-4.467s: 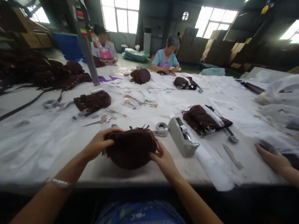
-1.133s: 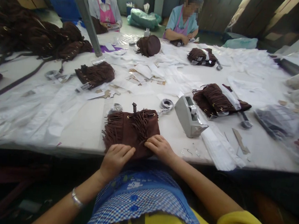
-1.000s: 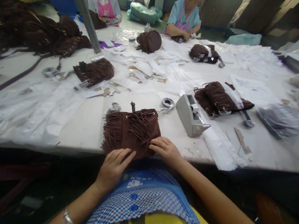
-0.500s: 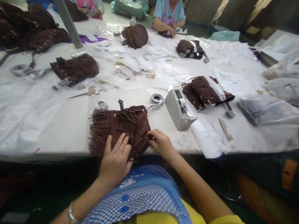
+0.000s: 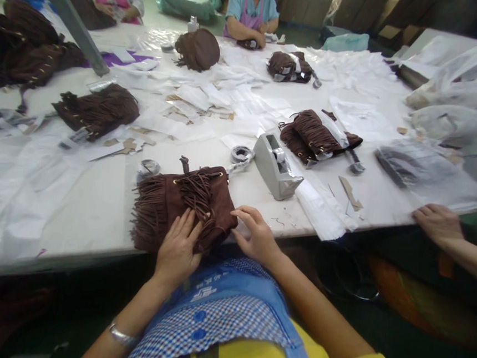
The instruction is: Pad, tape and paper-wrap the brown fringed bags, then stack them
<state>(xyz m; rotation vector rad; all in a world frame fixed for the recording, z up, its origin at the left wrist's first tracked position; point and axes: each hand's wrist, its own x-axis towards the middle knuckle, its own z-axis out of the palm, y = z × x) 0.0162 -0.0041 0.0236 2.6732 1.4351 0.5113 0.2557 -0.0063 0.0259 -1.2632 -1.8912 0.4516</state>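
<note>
A dark brown fringed bag [image 5: 220, 199] with gold eyelets lies flat at the table's front edge, its long fringe spread to the left. My left hand [image 5: 178, 249] rests on its front, fingers stretched out over the fringe and tassels. At the bag's right edge is my right hand [image 5: 258, 236], thumb and fingers apart, fingertips at or just touching the brown material. A grey tape dispenser [image 5: 275, 168] stands beyond my right hand, with a coiled strap [image 5: 240, 155] in clear wrap to its left.
Another fringed bag [image 5: 315, 135] with a white band lies behind the dispenser. More brown bags [image 5: 102, 110] sit left and farther back. A co-worker's hand [image 5: 439, 221] is at the right table edge. Two people sit across. A metal post [image 5: 69, 16] rises at left.
My right fingers have spread from a pinch at the bag's edge. My left hand stays on the bag. The co-worker's hand at right has come down to the table edge. The view has shifted slightly.
</note>
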